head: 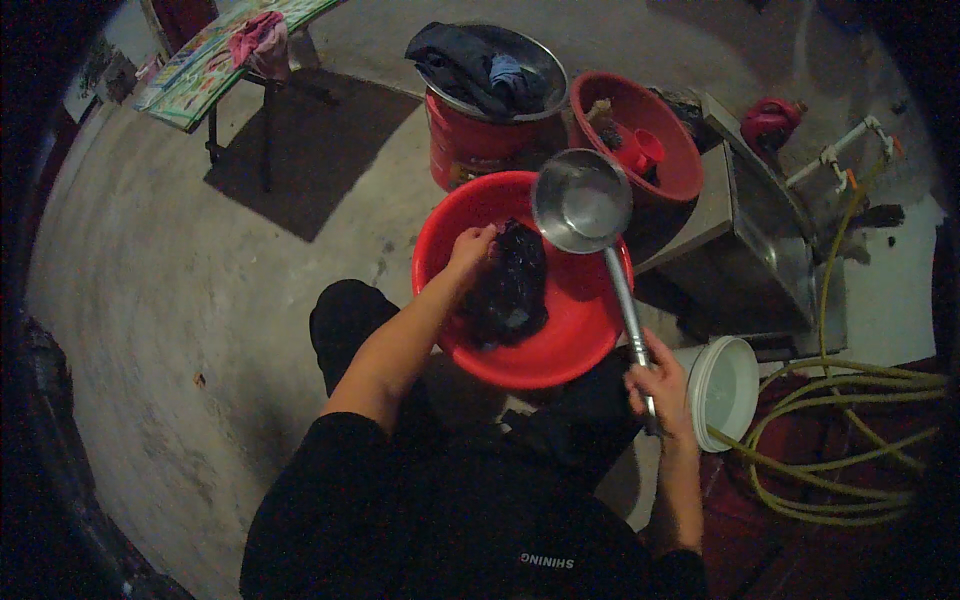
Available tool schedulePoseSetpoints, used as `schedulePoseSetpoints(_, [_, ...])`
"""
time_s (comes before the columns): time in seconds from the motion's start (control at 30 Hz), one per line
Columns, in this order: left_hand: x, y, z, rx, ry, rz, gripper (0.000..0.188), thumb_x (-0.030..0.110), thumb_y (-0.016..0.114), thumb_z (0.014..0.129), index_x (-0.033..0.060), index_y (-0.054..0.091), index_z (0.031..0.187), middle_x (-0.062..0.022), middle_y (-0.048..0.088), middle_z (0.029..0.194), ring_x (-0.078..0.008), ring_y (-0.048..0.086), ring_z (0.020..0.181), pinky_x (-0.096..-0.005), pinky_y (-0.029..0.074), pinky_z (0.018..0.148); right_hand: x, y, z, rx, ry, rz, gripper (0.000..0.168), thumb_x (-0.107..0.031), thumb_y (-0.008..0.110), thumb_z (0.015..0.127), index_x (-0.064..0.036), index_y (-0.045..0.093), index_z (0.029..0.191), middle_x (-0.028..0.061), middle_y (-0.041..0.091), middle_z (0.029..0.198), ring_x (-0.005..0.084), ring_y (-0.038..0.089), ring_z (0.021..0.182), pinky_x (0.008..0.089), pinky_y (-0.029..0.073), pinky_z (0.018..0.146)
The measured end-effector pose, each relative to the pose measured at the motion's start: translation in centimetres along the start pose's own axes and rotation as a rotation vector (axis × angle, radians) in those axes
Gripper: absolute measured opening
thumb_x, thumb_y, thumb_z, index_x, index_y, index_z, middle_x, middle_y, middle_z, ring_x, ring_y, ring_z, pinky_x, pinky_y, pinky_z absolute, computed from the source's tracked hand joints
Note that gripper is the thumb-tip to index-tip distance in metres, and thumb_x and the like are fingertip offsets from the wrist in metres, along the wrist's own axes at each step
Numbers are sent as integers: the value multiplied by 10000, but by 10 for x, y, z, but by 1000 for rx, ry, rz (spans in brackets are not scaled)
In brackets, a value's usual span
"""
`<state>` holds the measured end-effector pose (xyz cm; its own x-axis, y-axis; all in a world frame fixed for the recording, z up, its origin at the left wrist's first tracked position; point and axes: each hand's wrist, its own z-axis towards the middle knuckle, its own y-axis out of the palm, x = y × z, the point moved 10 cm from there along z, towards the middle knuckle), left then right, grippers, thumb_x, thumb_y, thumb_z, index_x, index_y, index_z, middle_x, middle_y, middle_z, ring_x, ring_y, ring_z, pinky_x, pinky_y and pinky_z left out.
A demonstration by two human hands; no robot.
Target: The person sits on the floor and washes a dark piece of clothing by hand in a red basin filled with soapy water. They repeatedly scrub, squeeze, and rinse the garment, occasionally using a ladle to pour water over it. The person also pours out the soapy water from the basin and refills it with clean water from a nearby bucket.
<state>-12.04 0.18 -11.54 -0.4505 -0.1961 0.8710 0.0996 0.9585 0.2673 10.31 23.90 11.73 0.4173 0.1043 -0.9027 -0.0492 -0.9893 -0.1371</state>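
A red plastic basin [577, 315] stands in front of me between my knees. Inside it lies a dark, wet-looking cloth [514, 289], bunched against the left side. My left hand [476, 247] pinches the upper edge of this cloth. With my right hand [660, 382] I grip the handle of a long-handled metal ladle [585, 199]. The round bowl of the ladle is over the basin's upper right rim. Whether it has water in it I cannot tell.
Beyond the basin, a metal bowl [559, 75] of dark clothes sits on a red bucket [465, 150]. A reddish tub [686, 161] holds a red cup [646, 150]. To the right are a white bucket [750, 375], a coiled yellow hose [780, 499] and a metal sink [772, 247]. An ironing board [202, 82] stands upper left.
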Motion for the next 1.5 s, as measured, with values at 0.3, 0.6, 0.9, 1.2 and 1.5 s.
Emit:
schedulePoseSetpoints(0.3, [13, -1, -18, 185, 287, 1055, 615, 346, 708, 617, 35, 476, 1095, -189, 517, 1066, -349, 494, 1021, -414, 417, 855, 18, -146, -103, 385, -87, -44, 574, -133, 551, 805, -19, 297, 1307, 95, 528, 689, 100, 439, 396, 220, 359, 350])
schedulePoseSetpoints(0.6, [27, 29, -22, -20, 100, 572, 372, 69, 625, 551, 44, 628, 923, -123, 632, 832, -252, 609, 795, -334, 462, 749, 107, -313, -172, 817, -467, -1113, 504, -68, 579, 759, -36, 409, 1232, 97, 569, 820, 224, 521, 547, 366, 436, 517])
schedulePoseSetpoints(0.9, [165, 110, -66, -346, 670, 713, 403, 27, 577, 533, 75, 629, 930, -116, 619, 884, -253, 588, 860, -330, 454, 768, 174, -376, -123, 700, 439, -1010, 372, -89, 637, 676, 80, 550, 996, 217, 601, 934, 298, 588, 831, 367, 448, 744])
schedulePoseSetpoints(1.2, [61, 90, -58, -593, 408, 1127, 427, 155, 603, 616, 95, 577, 1038, -148, 581, 1013, -314, 543, 956, -394, 434, 813, 143, -349, -32, 492, 517, -1372, 400, -168, 627, 683, 5, 556, 1037, 214, 562, 1022, 346, 544, 950, 397, 441, 798])
schedulePoseSetpoints(1.5, [50, 69, -60, -394, 300, 1418, 767, 396, 713, 587, 37, 414, 1196, -223, 380, 1248, -344, 424, 1115, -416, 377, 905, -47, -20, 111, 113, -464, -843, 348, -142, 576, 773, -24, 529, 1096, 154, 547, 1028, 274, 534, 968, 323, 422, 823])
